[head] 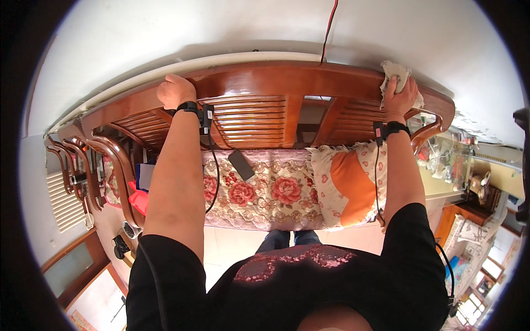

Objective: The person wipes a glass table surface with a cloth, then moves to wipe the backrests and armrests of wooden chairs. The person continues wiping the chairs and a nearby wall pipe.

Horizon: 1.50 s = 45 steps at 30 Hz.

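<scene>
In front of me stands a varnished wooden bench whose backrest has a glossy top rail (269,76). My left hand (177,91) is curled over this rail on the left side, its fingertips hidden. Towards the rail's right end, my right hand (401,95) presses a crumpled whitish cloth (395,72) against the wood, the cloth hanging over both edges. Below the rail run horizontal slats (248,122). A floral quilted seat cover (265,207) lies on the seat.
A dark smartphone (241,165) lies on the seat cover, left of a fringed cushion (348,186) with an orange patch. A red-and-black cable (330,29) runs down the wall behind the rail. A glass-topped table (447,165) with clutter stands at right; a curved armrest (120,178) at left.
</scene>
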{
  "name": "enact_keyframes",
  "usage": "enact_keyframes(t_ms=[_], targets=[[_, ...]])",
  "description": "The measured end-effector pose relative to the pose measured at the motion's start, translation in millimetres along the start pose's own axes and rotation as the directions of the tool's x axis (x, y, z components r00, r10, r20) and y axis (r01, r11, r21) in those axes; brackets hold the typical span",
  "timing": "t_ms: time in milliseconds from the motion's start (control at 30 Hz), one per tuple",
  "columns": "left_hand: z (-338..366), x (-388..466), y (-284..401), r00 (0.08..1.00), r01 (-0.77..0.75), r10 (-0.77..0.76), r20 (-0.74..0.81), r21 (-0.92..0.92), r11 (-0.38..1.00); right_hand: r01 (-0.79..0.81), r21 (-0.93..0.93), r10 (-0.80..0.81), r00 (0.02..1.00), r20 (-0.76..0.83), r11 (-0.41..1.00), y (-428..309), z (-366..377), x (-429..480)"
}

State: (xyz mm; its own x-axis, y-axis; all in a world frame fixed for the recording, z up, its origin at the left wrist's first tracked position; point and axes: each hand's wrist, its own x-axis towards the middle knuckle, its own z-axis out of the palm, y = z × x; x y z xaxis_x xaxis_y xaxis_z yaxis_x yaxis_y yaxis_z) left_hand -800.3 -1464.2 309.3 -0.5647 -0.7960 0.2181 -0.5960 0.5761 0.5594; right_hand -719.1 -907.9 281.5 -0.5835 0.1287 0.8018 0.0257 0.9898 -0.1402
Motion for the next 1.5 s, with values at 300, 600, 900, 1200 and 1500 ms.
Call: enact_keyframes(t_ms=[300, 600, 900, 1200, 1500], targets=[[3, -1, -5, 0.999, -0.029, 0.029, 0.028, -0.018, 0.999, -0.080, 0.105, 0.088, 0.994, -0.072, 0.991, -95, 20, -29], [0, -1, 1, 0.998, 0.040, -0.039, 0.042, -0.035, 0.999, -0.052, 0.192, 0.068, 0.994, -0.082, 0.980, -207, 21, -31], [4, -1, -3, 1.000, 0.013, -0.013, 0.020, 0.003, 1.000, -0.028, 0.236, 0.041, 0.998, -0.052, 0.971, -266, 29, -44], [8, 1, -9, 0.998, -0.054, 0.053, -0.028, -0.038, 0.998, -0.078, 0.403, 0.032, 0.992, 0.119, 0.912, -363, 33, -47], [7, 0, -4, 0.998, 0.010, -0.012, -0.064, -0.035, 0.999, 0.150, 0.381, -0.267, 0.923, 0.276, 0.912, -269, 10, -34]])
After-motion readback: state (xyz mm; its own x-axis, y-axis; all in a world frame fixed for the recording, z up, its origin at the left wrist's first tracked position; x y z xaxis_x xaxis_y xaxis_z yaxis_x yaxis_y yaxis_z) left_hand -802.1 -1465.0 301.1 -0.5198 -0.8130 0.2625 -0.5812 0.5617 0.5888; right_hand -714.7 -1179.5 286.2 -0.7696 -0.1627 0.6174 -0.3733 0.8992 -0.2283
